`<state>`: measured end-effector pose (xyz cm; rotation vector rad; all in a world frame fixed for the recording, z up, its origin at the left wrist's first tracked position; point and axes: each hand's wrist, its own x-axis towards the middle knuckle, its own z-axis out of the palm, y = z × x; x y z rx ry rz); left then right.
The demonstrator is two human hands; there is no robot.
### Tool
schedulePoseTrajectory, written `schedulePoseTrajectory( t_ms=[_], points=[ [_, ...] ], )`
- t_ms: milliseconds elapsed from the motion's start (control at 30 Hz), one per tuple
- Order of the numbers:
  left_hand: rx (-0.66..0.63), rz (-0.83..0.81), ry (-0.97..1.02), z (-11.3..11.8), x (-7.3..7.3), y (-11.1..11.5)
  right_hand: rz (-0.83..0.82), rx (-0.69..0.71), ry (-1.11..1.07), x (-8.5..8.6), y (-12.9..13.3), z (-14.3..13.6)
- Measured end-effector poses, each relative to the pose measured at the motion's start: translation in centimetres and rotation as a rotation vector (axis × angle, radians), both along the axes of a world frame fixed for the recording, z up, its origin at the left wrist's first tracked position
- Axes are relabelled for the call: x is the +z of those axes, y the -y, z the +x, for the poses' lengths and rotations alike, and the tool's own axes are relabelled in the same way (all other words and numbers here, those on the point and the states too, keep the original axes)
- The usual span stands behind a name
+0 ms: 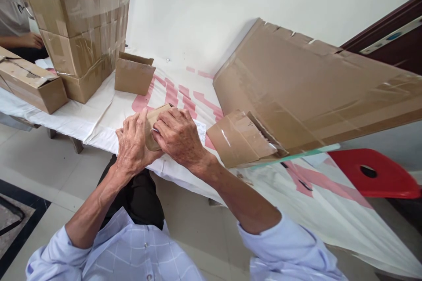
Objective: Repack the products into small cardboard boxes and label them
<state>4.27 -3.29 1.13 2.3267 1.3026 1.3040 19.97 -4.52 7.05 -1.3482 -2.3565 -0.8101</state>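
Observation:
Between my two hands is a small brown cardboard box [152,119], held over the front edge of the cloth-covered table. My left hand [132,142] grips its left side, thumb underneath. Curled fingers of my right hand [180,136] press on its top and right side; their tips are partly hidden. Just beyond my right hand a white sheet with a bumpy look [201,131] lies on the cloth. Behind the hands stands an open cardboard box [134,74]. Another open cardboard box [242,138] lies tilted to the right of my right hand.
Tall stacked boxes [85,22] wrapped in clear film stand at the left, beside a long carton [33,81]. A large cardboard sheet [296,79] leans at the right. A red stool [376,173] is at the far right. Another person's hand [33,40] shows at the far left.

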Motion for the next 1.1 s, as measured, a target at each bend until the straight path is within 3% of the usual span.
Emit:
schedulePoseTrajectory(
  t_ms=[233, 500, 1100],
  points=[
    [0.021, -0.009, -0.041, -0.07, 0.17, 0.07, 0.082, 0.009, -0.011, -0.26, -0.37, -0.23],
    [0.036, -0.015, -0.047, -0.14, 0.09, 0.12, 0.009, 0.013, -0.049, -0.21, -0.82, -0.46],
    [0.037, -0.03, -0.031, -0.08, 0.09, 0.07, 0.016, -0.009, -0.042, -0.12, -0.76, -0.57]
  ],
)
